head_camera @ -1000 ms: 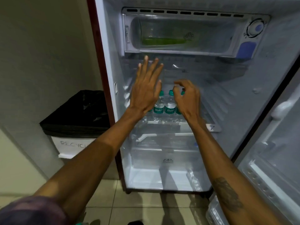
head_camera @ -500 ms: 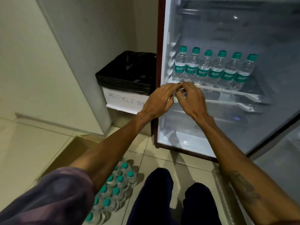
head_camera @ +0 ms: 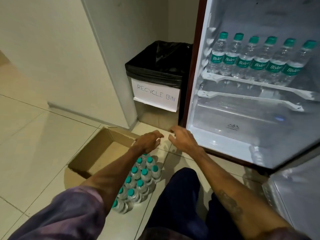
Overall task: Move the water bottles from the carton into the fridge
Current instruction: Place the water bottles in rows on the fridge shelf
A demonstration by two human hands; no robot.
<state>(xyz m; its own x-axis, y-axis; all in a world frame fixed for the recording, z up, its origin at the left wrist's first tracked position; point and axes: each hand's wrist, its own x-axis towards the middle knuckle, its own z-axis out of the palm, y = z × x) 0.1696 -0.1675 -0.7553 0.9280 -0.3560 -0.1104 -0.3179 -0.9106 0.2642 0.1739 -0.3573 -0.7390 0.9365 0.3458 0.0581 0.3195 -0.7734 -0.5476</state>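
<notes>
Left hand [head_camera: 149, 140] and right hand [head_camera: 183, 139] hover empty, fingers loosely curled, above the floor bottles [head_camera: 138, 181] just right of the carton [head_camera: 94, 151]; a hasty grab risks toppling tightly packed neighbours.

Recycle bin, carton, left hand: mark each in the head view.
recycle bin [head_camera: 155, 94], head view, on its paper label
carton [head_camera: 91, 149], head view, on its inner side wall
left hand [head_camera: 149, 141], head view, on its back
</notes>
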